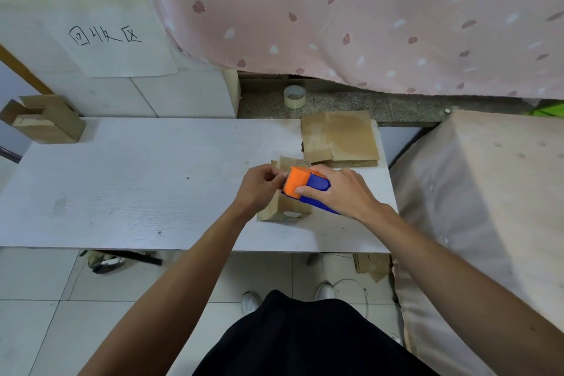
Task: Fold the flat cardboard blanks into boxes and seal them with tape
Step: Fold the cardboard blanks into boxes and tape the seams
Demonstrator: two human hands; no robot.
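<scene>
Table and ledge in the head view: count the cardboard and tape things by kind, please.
Folded boxes: 2, the near box and the far-left box
Stack of flat blanks: 1
Tape dispenser: 1
Loose tape roll: 1
Total: 5

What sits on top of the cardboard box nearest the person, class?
An orange-and-blue tape dispenser, gripped by the right hand; the left hand pinches at its orange end. They hide the top of the box, so its flaps and any tape there cannot be seen.
</scene>
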